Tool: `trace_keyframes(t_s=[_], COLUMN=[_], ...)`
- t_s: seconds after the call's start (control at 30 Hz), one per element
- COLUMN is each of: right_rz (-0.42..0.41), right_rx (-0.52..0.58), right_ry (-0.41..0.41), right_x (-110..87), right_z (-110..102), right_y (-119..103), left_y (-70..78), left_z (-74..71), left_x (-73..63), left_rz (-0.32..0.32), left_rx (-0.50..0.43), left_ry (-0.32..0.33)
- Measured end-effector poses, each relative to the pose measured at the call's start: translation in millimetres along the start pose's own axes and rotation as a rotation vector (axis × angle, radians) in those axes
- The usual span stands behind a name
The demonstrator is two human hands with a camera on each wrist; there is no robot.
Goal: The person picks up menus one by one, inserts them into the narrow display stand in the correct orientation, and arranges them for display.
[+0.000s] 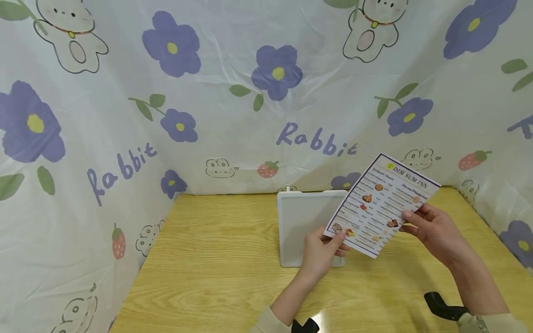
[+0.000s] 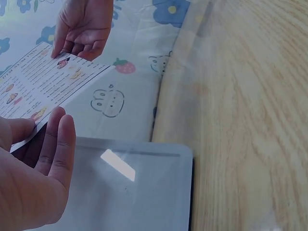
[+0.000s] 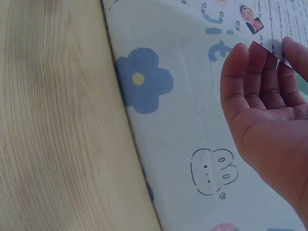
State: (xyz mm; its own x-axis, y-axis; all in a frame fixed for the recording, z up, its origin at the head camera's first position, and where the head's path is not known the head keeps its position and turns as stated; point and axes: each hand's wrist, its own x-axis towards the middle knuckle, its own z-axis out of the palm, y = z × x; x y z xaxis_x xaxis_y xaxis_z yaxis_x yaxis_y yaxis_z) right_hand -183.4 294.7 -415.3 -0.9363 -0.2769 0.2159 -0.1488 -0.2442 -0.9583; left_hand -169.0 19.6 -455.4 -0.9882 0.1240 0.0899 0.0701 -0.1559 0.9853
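A printed menu sheet (image 1: 374,208) headed "DIM SUM INN" is held up at a slant above the table. My left hand (image 1: 320,252) pinches its lower left corner between thumb and fingers. On its right edge, my right hand (image 1: 437,231) pinches the sheet the same way, as the right wrist view shows with the hand (image 3: 269,101) at the paper's edge. Behind the left hand and partly hidden by the menu stands a pale, white-framed board or frame (image 1: 295,226). Its glossy surface (image 2: 144,197) reflects a bright patch in the left wrist view.
The wood-grain table (image 1: 208,259) reaches to a white cloth backdrop (image 1: 233,134) printed with purple flowers, rabbits and strawberries. The cloth also hangs along the left and right sides. Black curved mounts (image 1: 443,307) sit at both wrists.
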Motion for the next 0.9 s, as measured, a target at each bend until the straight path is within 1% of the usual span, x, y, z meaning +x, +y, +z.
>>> trace_keyframes(t_s=[0.1, 0.23, 0.4, 0.6, 0.77, 0.9], right_rz=[0.009, 0.019, 0.029, 0.029, 0.029, 0.041], right_rx=[-0.004, -0.038, -0.065, -0.067, -0.058, -0.092], right_ry=[-0.002, -0.008, -0.015, -0.044, -0.069, -0.076], right_x=[2.6, 4.8, 7.4, 14.7, 21.3, 24.9], right_z=[2, 6, 12, 24, 34, 42], right_y=[-1, -2, 0, 0, 0, 1], left_y=[2.9, 6.4, 10.0, 16.4, 22.0, 25.9], left_z=[-4.6, -9.7, -14.1, -18.5, -21.7, -25.5], left_x=[2.5, 5.0, 8.0, 10.5, 11.4, 12.4], left_rz=[0.02, 0.047, 0.066, 0.098, 0.112, 0.12], left_rx=[0.001, 0.005, 0.01, 0.011, -0.002, -0.005], left_ry=[0.008, 0.019, 0.026, 0.037, 0.049, 0.051])
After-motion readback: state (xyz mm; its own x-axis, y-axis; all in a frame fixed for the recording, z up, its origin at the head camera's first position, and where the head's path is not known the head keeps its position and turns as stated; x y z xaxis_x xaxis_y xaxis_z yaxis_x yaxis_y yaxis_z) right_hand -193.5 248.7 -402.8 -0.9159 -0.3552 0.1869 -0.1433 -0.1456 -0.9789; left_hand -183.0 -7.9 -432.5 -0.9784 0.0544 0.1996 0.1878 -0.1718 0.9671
